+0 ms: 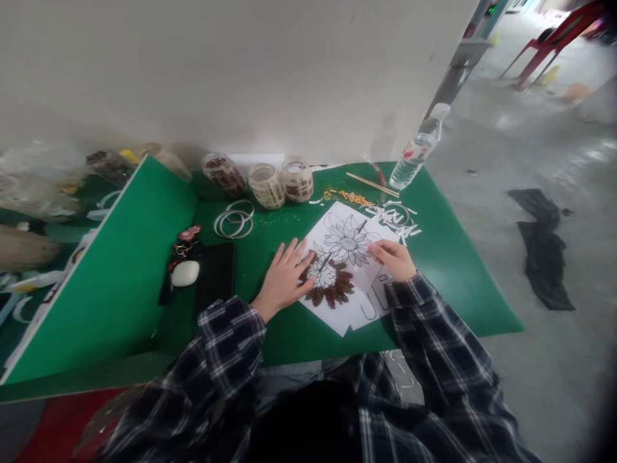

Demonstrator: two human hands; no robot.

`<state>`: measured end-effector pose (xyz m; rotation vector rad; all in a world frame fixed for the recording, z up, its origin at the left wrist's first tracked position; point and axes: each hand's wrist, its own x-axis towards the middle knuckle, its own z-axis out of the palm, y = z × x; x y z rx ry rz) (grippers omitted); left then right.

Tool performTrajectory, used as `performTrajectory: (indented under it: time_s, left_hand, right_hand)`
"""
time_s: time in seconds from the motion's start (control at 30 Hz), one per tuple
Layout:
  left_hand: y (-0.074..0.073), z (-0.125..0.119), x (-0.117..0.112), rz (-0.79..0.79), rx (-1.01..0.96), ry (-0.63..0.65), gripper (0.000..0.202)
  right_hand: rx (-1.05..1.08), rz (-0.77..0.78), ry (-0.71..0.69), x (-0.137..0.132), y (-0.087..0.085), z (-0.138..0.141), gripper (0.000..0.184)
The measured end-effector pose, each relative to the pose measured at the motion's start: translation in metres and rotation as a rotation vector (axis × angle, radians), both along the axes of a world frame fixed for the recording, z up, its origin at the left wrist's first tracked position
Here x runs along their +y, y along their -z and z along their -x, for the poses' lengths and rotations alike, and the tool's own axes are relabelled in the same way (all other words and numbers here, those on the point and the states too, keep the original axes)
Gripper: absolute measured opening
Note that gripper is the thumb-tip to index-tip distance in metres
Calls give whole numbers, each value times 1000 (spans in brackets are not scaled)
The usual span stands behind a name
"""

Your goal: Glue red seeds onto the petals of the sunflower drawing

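Observation:
A white sheet of paper (337, 316) with line-drawn flowers lies on the green tabletop. Dark red and green bits, like beans, cover the outer petals of the lower flower (330, 297); the upper flower (349, 243) is bare outline. My left hand (288, 276) rests flat with fingers spread, its fingertips over the sheet's left side and the lower flower. Over the right side of the paper, my right hand (393, 257) is closed, thumb and forefinger together beside the upper flower. Whatever it may pinch is too small or hidden to make out.
Three jars (267, 186) stand along the wall. Yellow kernels (355, 198), chopsticks (372, 184), paper strips (400, 218) and a water bottle (418, 148) are at back right. Tape rings (234, 222), a white earphone case (185, 274) and a green upright board (96, 276) lie left.

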<state>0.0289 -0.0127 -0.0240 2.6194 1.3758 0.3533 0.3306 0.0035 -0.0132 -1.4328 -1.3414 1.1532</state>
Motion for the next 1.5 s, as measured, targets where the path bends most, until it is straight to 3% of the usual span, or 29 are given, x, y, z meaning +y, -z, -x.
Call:
performTrajectory:
  time_s: [0.3,0.5,0.67,0.93,1.03,1.13,1.37,1.5]
  left_hand:
    - [-3,-1,-6,-2,-120,-10,60]
    - [-3,-7,-11,25,-48,40,53]
    - [-6,-4,-9,13,-190,20,60]
    - [-14,20,-10,-89,-547,-132,53]
    - [-10,29,-10,-143,-629,-172,43]
    - [-7,37,-6,-139,-696,-209,45]
    - [-22,52,-2,-169,-615,-220,51]
    - [-32,57,-4,-44,-579,-263,54]
  right_hand:
    - [5,-34,147,6,0,-13,55]
    - [-40,0,82,4,-4,-7,56]
    - [-91,-5,106,5,-1,-11,55]
    - [-601,-110,297,14,23,-36,50]
    - [-681,-89,314,17,30,-37,55]
    - [-703,-54,300,20,34,-36,61]
    - [-760,-8,298,29,31,-31,65]
    - [-841,46,282,33,24,-27,64]
